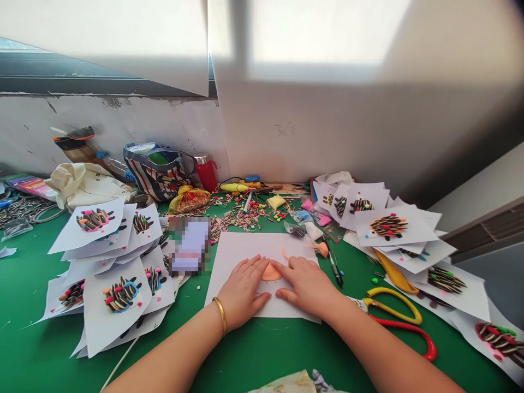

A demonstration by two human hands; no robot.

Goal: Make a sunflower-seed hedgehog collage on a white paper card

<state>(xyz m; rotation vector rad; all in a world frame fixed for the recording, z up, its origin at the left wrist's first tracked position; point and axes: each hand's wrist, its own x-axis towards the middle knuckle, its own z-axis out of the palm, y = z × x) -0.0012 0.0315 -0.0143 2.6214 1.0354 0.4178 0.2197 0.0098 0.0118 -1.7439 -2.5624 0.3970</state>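
Left hand point(244, 289) and right hand point(305, 281) lie with fingers extended, neither visibly pinching anything, fingertips touching an orange clay patch point(271, 273) on a white sheet point(235, 248) upon the worktop point(254, 355). The patch appears largely shaped; seeds, present on the stacked pictures point(121, 295), are not yet visible.

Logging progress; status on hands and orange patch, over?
Left hand, right hand: both at orange patch. Patch on white sheet. Scissors close by right forearm.
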